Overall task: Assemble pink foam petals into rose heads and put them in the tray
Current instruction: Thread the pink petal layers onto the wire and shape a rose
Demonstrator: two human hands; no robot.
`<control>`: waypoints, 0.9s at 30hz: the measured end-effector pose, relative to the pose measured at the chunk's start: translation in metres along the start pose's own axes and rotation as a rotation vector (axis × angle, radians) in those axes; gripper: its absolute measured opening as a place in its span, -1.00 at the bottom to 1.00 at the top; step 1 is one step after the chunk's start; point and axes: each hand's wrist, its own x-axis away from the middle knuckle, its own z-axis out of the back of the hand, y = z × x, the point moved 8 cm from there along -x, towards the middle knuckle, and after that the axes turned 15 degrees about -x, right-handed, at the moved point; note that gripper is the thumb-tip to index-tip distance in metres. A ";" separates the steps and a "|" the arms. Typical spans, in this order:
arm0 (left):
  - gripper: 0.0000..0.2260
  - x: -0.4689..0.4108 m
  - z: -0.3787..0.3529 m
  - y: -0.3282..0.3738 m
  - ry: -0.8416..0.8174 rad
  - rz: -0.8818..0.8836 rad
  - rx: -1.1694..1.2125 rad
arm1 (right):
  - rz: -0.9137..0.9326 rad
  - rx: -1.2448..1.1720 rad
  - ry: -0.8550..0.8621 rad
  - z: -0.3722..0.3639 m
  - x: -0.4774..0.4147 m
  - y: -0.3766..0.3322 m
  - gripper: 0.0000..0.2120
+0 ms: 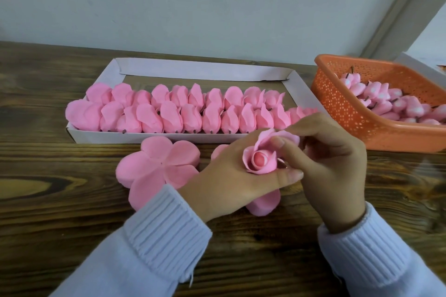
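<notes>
A half-wrapped pink foam rose head (260, 160) sits between both hands above the wooden table. My left hand (226, 183) cups it from below, thumb along its lower side. My right hand (330, 164) pinches an outer petal at the rose's top right. A flat stack of five-lobed pink petal sheets (158, 166) lies on the table just left of my left hand, and another sheet (264, 202) shows under my hands. The white cardboard tray (154, 137) behind holds two rows of finished pink rose heads (169, 109).
An orange perforated plastic basket (347, 113) at the right holds several small pink bud cores with dark stems. A grey wall stands behind the table. Bare wooden tabletop (48, 176) spreads at the left and in front of my sleeves.
</notes>
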 end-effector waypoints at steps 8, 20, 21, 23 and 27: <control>-0.82 0.001 0.003 0.001 0.031 -0.026 -0.003 | -0.077 -0.155 0.049 0.002 0.001 0.003 -0.92; -0.84 0.003 0.027 -0.004 0.337 -0.049 0.116 | -0.338 -0.402 0.143 0.003 0.006 0.035 -0.85; -0.80 0.003 0.028 -0.004 0.343 -0.045 0.121 | -0.407 -0.463 0.137 0.000 0.009 0.040 -0.84; -0.69 0.002 0.027 -0.005 0.332 -0.032 0.136 | -0.544 -0.589 0.074 -0.010 0.013 0.048 -0.84; -0.65 0.001 0.020 -0.002 0.261 -0.048 0.212 | -0.699 -0.876 -0.074 -0.032 0.020 0.046 -0.54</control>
